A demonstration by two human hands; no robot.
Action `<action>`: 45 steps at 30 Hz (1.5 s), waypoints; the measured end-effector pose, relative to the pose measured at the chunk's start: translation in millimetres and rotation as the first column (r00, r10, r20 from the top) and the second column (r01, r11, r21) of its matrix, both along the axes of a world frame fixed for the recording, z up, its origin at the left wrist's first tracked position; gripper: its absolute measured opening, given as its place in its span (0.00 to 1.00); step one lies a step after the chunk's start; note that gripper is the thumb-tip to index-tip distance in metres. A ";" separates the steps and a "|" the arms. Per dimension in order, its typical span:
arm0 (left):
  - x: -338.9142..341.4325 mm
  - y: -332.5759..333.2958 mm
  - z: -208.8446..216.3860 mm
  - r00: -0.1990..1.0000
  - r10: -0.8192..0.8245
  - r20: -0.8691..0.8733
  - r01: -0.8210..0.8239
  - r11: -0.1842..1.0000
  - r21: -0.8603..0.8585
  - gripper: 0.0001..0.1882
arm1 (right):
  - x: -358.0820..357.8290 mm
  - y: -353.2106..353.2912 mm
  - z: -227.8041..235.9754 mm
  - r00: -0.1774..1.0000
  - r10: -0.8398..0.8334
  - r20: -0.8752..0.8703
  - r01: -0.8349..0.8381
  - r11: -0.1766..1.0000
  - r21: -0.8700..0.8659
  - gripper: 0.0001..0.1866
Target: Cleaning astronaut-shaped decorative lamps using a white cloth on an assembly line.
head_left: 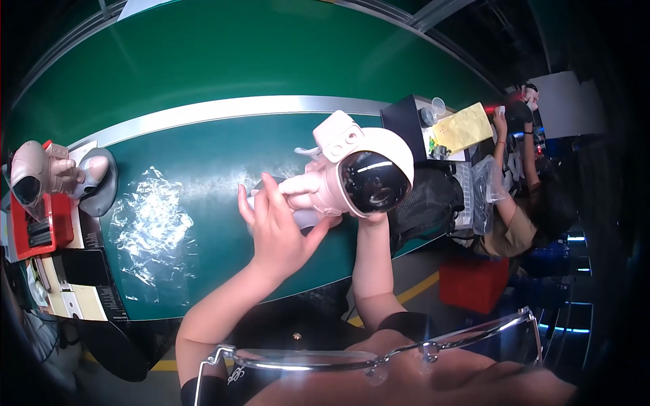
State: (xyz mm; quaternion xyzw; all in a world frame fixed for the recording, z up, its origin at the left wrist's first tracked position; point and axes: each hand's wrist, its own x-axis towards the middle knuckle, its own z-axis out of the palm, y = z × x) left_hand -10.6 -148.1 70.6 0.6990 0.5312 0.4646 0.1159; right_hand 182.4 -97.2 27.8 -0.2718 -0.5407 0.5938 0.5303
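Observation:
An astronaut figurine lies tilted in my two hands above the green table, its big helmet with a glossy black visor toward the right. Pale pink and white, it has a box-shaped backpack and a greyish base partly covered by my fingers. My left hand grips the lower body and base, thumb on the near side and fingers stretched along the far side. My right hand supports the helmet from beneath; most of its fingers are hidden behind it.
Crumpled clear plastic wrap lies at left on the table. Beyond it are a second astronaut figurine and a red bin. A black mesh bag and yellow paper sit at right, near another person's arm.

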 end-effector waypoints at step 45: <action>0.3 -0.6 4.5 0.998 0.001 -0.069 -0.004 0.999 -0.044 0.58 | -38.2 1.8 35.6 0.972 0.008 -0.236 -0.038 0.992 -0.122 0.29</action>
